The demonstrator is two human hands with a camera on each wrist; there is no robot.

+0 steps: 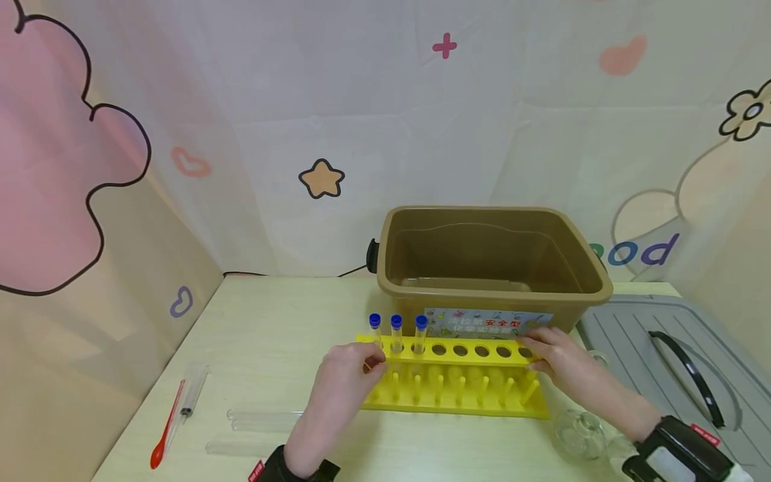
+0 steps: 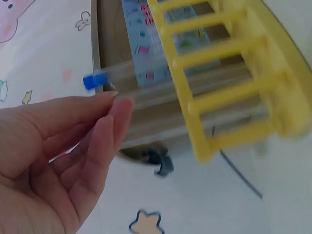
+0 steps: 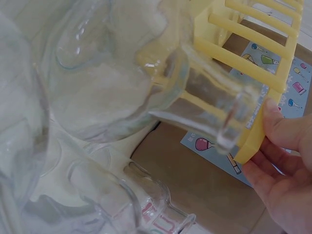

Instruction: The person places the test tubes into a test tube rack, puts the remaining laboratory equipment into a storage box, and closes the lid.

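Note:
A yellow test tube rack (image 1: 458,406) stands in front of the brown bin. In its left holes are three clear test tubes with blue caps (image 1: 396,323), upright. My left hand (image 1: 340,385) is in front of the rack's left end, fingers loosely bent and fingertips close together; the left wrist view shows them near a blue-capped tube (image 2: 95,81), with nothing visible in them. At the rack's right end, my right hand (image 1: 566,368) grips the top plate, its thumb on one side and fingers on the other in the right wrist view.
Behind the rack is a brown bin (image 1: 494,294) with a label. Its grey lid (image 1: 650,321) lies at right. Glass flasks (image 3: 112,73) stand beside my right forearm. On the left lie clear tubes (image 1: 265,420), a syringe (image 1: 191,395) and a red spoon (image 1: 159,448).

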